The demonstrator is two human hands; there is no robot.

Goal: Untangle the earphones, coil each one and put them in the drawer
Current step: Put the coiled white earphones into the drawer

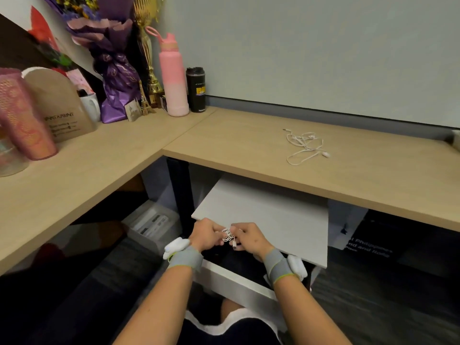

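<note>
Our left hand [207, 235] and right hand [250, 239] both pinch a small white coiled earphone [228, 236] between curled fingers, just above the open drawer [236, 280]. The plug end hangs from the bundle on the side of the right hand. We cannot quite tell whether it is tucked in, as the bundle is small in this view.

We judge the cord very light, limp and springy, so the loops will loosen once the pinch eases. It is best held across the whole bundle and not by one strand, then set low into the drawer.

The second earphone [305, 145] lies loose and looped on the desk [249, 145], well beyond the drawer and to its right. Its thin wire looks likely to snag, so we would lift it near the plug or an earbud and draw gently.
</note>
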